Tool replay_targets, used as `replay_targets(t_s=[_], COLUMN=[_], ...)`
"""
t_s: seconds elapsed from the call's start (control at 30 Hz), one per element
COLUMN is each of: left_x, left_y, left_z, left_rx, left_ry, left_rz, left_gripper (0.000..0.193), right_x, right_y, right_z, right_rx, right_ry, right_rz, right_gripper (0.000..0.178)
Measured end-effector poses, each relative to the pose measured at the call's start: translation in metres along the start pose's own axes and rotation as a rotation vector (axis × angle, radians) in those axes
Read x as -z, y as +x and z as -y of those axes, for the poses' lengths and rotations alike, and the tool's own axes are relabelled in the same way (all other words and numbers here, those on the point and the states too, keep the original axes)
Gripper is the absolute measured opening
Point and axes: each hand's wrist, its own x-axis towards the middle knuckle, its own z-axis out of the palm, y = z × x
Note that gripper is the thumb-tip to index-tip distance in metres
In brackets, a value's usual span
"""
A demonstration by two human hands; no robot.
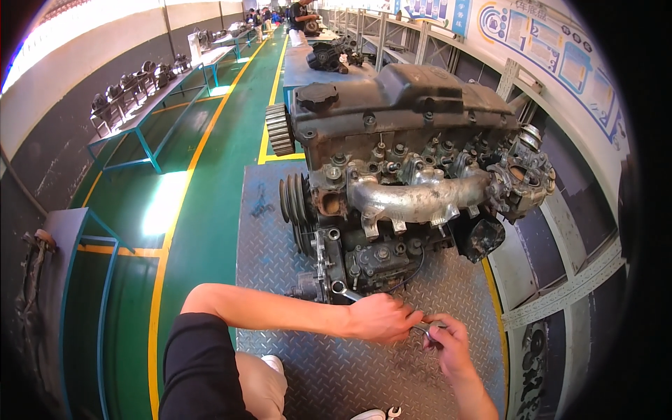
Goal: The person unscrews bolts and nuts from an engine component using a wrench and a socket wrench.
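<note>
A combination wrench [348, 292] has its ring end at the lower front of the engine [399, 147], by the pump-like unit [381, 257]; whether it sits on a bolt I cannot tell. My left hand [381, 317] is wrapped around the wrench's shank, with that arm reaching across in front of me. At the other end, my right hand [451, 343] has its fingers and thumb closed about shiny metal beside my left fingers. This looks like the wrench's far end, partly hidden by the fingers. Above the wrench runs a silver manifold [420, 194].
The engine stands on a diamond-plate surface [315, 378]. Another wrench [394, 411] lies by my shoe at the bottom edge. Blue-legged tables [150, 105] with metal parts line the left wall. A metal rack [560, 301] stands at right. A person [301, 17] works farther back.
</note>
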Motion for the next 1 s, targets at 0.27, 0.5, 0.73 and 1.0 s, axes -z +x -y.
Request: replay_targets(t_s=[0.27,0.5,0.73,1.0], left_x=[0.01,0.003,0.0,-0.005], left_y=[0.013,0.02,0.014,0.011], left_z=[0.015,0.028,0.029,0.024], left_rx=[-0.093,-0.164,-0.072,0.022], left_ry=[0.249,0.318,0.177,0.086], left_rz=[-0.142,-0.182,-0.12,-0.049], left_gripper=[0.02,0.016,0.024,0.031], right_x=[-0.002,-0.006,-0.007,-0.005], right_y=[0.007,0.008,0.013,0.017], right_z=[0.008,-0.002,-0.001,-0.002], right_rx=[0.243,0.308,0.254,0.235], right_ry=[-0.027,-0.088,-0.096,-0.119], right_rz=[-0.115,-0.21,-0.156,-0.196], right_gripper=[0.019,0.017,0.016,0.015])
